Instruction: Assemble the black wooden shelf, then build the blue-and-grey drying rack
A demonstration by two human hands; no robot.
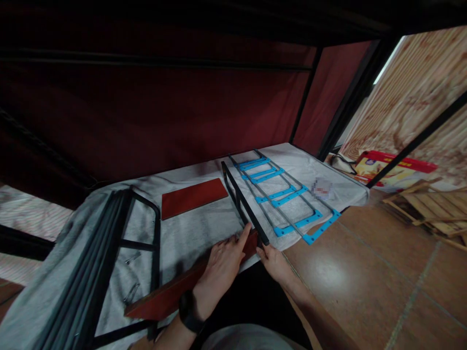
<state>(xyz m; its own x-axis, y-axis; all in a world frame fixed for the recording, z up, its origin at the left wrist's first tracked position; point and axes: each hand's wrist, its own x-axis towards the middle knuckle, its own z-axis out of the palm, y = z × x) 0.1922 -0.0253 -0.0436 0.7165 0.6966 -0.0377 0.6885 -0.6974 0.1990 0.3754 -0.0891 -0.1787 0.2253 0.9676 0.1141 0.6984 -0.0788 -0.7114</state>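
A red-brown wooden board point(168, 291) stands on its long edge along the near side of the grey cloth. My left hand point(224, 257) lies over its top near the right end, fingers wrapped over it, one finger stretched towards a black metal frame point(251, 214). That frame stands upright on the cloth, its near corner meeting the board's right end. Around this near corner closes my right hand point(272, 262); its fingertips are partly hidden. A second red-brown board point(193, 198) lies flat farther back. Another black metal frame point(155, 243) is at the left end of the standing board.
Grey tubes point(87, 262) lie bundled at the left, beside small metal hardware point(132, 294). Blue-cornered wire frames point(292, 194) and a small clear bag point(321, 188) rest on the right. Beyond are a tiled floor point(350, 277), a wooden crate point(434, 209) and a red-yellow box point(390, 170).
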